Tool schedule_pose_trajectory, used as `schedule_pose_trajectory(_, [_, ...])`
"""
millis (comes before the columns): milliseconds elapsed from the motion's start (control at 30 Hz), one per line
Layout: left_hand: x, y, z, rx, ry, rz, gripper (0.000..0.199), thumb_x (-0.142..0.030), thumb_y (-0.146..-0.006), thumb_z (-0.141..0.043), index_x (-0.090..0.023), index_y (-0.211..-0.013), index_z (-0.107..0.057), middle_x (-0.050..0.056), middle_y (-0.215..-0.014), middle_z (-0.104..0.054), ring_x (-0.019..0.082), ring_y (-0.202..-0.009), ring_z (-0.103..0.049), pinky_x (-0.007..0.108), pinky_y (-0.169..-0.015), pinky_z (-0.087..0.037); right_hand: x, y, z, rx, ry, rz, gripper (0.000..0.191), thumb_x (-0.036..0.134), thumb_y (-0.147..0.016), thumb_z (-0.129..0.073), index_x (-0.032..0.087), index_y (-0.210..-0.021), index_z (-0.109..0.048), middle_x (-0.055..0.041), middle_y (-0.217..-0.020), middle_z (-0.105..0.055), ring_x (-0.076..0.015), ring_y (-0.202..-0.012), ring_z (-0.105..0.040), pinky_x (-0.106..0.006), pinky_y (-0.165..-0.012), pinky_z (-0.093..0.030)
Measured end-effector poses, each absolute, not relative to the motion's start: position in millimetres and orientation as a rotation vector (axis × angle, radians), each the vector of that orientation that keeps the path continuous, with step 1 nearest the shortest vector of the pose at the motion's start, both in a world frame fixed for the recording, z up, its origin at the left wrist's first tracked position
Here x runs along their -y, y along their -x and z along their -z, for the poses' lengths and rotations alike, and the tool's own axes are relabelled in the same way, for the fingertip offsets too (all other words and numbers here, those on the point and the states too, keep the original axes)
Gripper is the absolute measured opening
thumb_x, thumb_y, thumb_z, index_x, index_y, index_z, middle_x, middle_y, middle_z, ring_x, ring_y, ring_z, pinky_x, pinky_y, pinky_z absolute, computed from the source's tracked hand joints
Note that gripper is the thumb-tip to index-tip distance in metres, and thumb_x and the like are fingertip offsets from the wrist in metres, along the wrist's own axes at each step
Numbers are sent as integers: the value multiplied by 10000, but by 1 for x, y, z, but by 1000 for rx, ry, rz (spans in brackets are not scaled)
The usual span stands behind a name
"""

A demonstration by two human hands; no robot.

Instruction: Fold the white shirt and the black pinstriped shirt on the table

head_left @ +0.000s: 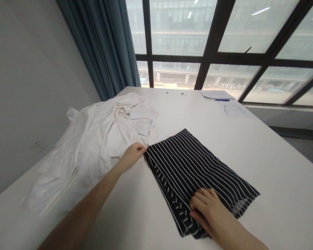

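A black garment with thin white stripes [182,163] lies folded into a rough rectangle on the white table; its exact kind is hidden by the folds. Its far left corner is pinched between the thumb and fingers of my left hand [134,152]. My right hand [206,210] bears on the near part with fingers curled, gripping the fabric close to its lower edge. Along the left side, several layers show, slightly uneven. A paler patch of fabric shows at the near right corner.
Crumpled white cloth [94,135] is heaped on the left of the table [177,111], against the wall. Papers [216,94] and a blue pen [221,100] lie at the far right. Behind the table are a blue curtain [112,41] and a dark-framed window [176,58].
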State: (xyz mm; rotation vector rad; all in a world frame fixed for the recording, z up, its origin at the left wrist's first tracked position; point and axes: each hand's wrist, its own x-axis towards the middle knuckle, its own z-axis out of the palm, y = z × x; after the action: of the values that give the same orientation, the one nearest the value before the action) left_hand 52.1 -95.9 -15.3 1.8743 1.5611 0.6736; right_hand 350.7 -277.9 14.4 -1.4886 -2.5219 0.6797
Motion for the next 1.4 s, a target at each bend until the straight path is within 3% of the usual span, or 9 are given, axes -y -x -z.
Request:
schedule_pose_trajectory(200, [98,-58,16,-1582,-1866,-704,440,-567,-818,-479,-178,-678,-630,48,-777,-653,220,-773,-597,329,-764,-459,282,-340,-20,2524,1346,-743,105,209,-950,-543,209,-847,-563,1,-879,-634,-177,-855,-551,-349,-836,-377])
schedule_pose_trajectory(400, [91,-46,23,-1609,-2002,-730,216,-337,-792,-590,-177,-654,-631,51,-805,-635,218,-829,-611,348,-831,-473,285,-326,6,2666,1292,-831,92,253,-875,-668,208,-815,-616,14,-908,-671,-206,-946,-563,-339,-831,-402])
schedule_pose_trajectory(633, [109,-63,2,-1505,-2425,-939,136,-212,-896,-514,-160,-897,-640,82,-958,-586,234,-966,-563,415,-923,-458,273,-341,-26,2479,1188,-977,179,212,-981,-485,231,-908,-647,9,-897,-660,-140,-878,-599,-278,-807,-461])
schedule_pose_trajectory(733, [133,-88,-9,-1238,-2591,-926,148,-177,-928,-483,-177,-996,-615,87,-1051,-581,220,-1021,-550,400,-936,-461,260,-351,-22,2402,1274,-728,201,188,-987,-444,236,-986,-639,-25,-978,-662,-169,-948,-609,-331,-860,-479])
schedule_pose_trajectory(867, [158,-110,4,-1014,-2711,-630,149,-247,-919,-557,-204,-1058,-592,88,-1169,-589,243,-1166,-531,444,-1025,-415,251,-355,14,2373,1421,-252,237,171,-942,-509,241,-1142,-615,-67,-1205,-635,-254,-1247,-505,-466,-1031,-415])
schedule_pose_trajectory(1000, [155,-103,31,-1133,-2754,-431,401,-447,-903,-589,-233,-1237,-537,117,-1425,-471,329,-1393,-338,605,-1123,-229,260,-353,40,2518,1440,26,496,341,-919,-572,305,-1404,-473,-65,-1450,-499,-333,-1376,-371,-589,-1067,-348])
schedule_pose_trajectory(1100, [144,-91,39,-1261,-2709,-406,618,-547,-886,-573,-242,-1401,-421,147,-1513,-376,350,-1423,-281,620,-1119,-208,267,-355,39,2614,1398,9,582,461,-934,-526,336,-1480,-368,-53,-1544,-382,-345,-1417,-299,-611,-1065,-335])
schedule_pose_trajectory(1233, [140,-84,35,-1402,-2612,-505,539,-441,-891,-604,-198,-1354,-475,158,-1417,-471,320,-1329,-413,528,-1084,-321,260,-374,24,2670,1364,-213,596,481,-946,-499,364,-1501,-316,-47,-1564,-345,-329,-1448,-240,-637,-1084,-294])
schedule_pose_trajectory(1400, [144,-84,28,-1363,-2417,-633,296,-290,-852,-636,-198,-1129,-585,91,-1102,-615,255,-1058,-568,424,-951,-447,240,-417,7,2669,1304,-639,451,464,-938,-526,395,-1382,-503,-27,-1525,-415,-313,-1434,-286,-642,-1116,-230])
